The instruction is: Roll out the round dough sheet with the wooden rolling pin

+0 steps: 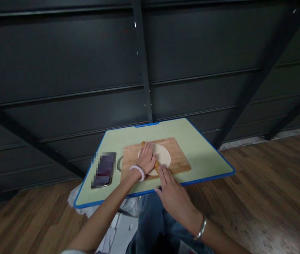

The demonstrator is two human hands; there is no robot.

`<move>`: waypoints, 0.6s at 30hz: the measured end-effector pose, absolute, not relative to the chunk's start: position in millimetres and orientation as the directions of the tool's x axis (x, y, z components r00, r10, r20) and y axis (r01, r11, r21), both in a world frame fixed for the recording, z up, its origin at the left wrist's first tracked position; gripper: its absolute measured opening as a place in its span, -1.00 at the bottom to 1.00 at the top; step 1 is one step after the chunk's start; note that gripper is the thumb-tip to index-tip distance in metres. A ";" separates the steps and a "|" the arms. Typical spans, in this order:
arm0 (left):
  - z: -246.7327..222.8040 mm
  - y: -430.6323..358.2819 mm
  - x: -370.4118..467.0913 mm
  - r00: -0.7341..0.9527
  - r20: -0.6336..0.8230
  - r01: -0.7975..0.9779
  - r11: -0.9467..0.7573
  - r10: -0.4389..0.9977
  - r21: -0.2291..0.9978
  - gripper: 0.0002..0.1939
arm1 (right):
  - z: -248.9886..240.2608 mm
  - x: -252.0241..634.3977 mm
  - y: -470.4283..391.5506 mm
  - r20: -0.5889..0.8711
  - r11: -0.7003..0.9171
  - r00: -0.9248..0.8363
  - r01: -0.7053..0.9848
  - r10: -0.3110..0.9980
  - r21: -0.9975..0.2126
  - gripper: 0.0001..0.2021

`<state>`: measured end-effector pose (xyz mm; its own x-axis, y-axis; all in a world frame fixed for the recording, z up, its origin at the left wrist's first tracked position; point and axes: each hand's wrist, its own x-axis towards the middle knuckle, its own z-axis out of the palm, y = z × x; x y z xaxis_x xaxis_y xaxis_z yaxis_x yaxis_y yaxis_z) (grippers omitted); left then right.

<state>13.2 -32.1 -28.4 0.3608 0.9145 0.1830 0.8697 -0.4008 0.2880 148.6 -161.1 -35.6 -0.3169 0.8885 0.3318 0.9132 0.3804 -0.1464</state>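
Note:
A round, flat sheet of dough (163,155) lies on a wooden cutting board (180,160). Across its left part runs a slim wooden rolling pin (157,167), slanting from far left to near right. My left hand (147,159) rests flat over the far part of the pin, fingers stretched out, covering much of it and some dough. At the near end, my right hand (172,190) lays its straight fingers on the pin, with the thumb held apart below. Neither hand wraps its fingers round the pin.
The board lies on a pale green, blue-edged tabletop (203,148). A metal handle (119,163) shows at the board's left side. Farther left is a phone (104,171), partly pixelated. A dark panelled wall (86,53) stands behind; wood-patterned floor (266,197) surrounds the table.

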 end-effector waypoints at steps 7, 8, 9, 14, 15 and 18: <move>-26.4 -6.2 31.6 0.458 0.185 0.852 -0.489 0.869 0.188 -0.47 | -34.9 158.0 -153.1 0.323 0.398 -0.323 0.895 0.890 -0.200 -0.34; -24.8 -2.2 35.7 0.484 0.175 0.843 -0.510 0.858 0.170 -0.49 | -34.3 159.6 -152.5 0.320 0.395 -0.320 0.896 0.892 -0.203 -0.33; -22.7 1.4 40.3 0.505 0.158 0.835 -0.527 0.848 0.158 -0.52 | -34.1 161.3 -152.1 0.319 0.391 -0.316 0.897 0.893 -0.206 -0.33; -11.9 13.1 69.1 0.548 0.116 0.815 -0.560 0.829 0.150 -0.55 | -38.4 173.3 -149.9 0.341 0.375 -0.291 0.901 0.894 -0.216 -0.31; -11.1 15.1 75.6 0.551 0.115 0.813 -0.563 0.827 0.149 -0.53 | -39.9 176.3 -149.2 0.347 0.369 -0.283 0.904 0.894 -0.215 -0.32; -12.7 22.6 95.1 0.556 0.088 0.812 -0.563 0.827 0.155 -0.48 | -43.9 186.0 -146.5 0.367 0.343 -0.253 0.917 0.895 -0.203 -0.33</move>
<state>95.1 22.6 -12.7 0.5560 0.8265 0.0876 0.8121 -0.5627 0.1547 186.0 -146.5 -43.9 -0.2534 0.8949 0.3672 0.9172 0.3430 -0.2029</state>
